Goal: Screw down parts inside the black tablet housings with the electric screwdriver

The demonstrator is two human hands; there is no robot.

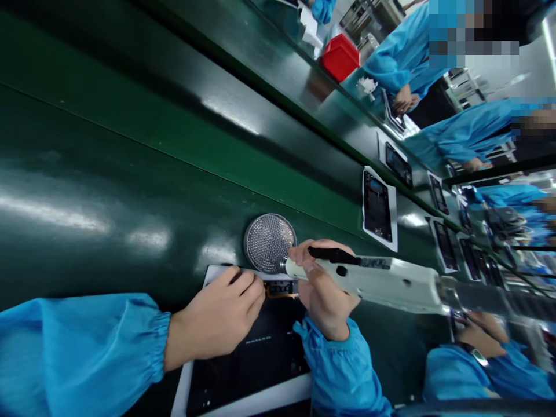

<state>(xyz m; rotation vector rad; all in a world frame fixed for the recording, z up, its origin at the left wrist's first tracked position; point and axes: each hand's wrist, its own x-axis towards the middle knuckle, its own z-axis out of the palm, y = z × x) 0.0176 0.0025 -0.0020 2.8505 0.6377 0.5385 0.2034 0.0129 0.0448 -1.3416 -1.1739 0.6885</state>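
My right hand [324, 289] is wrapped round the front of a white electric screwdriver [395, 282], its thumb and fingers near the black lever. The driver lies nearly level, its metal nose at the rim of a round grey perforated screw tray [269, 243]. Whether the tip touches the tray I cannot tell. My left hand [219, 315] lies over the upper edge of an opened black tablet [247, 370], fingers bent and together. What sits under those fingertips is hidden. Between my hands, a small circuit board with an orange strip [280, 288] shows at the tablet's top.
White sheeting [269, 399] lies under the tablet on the dark green bench [108, 231]. Further right, several tablets [377, 205] rest on white sheets along the line. A red bin [341, 57] stands across the bench. Co-workers in blue sleeves [460, 370] work nearby.
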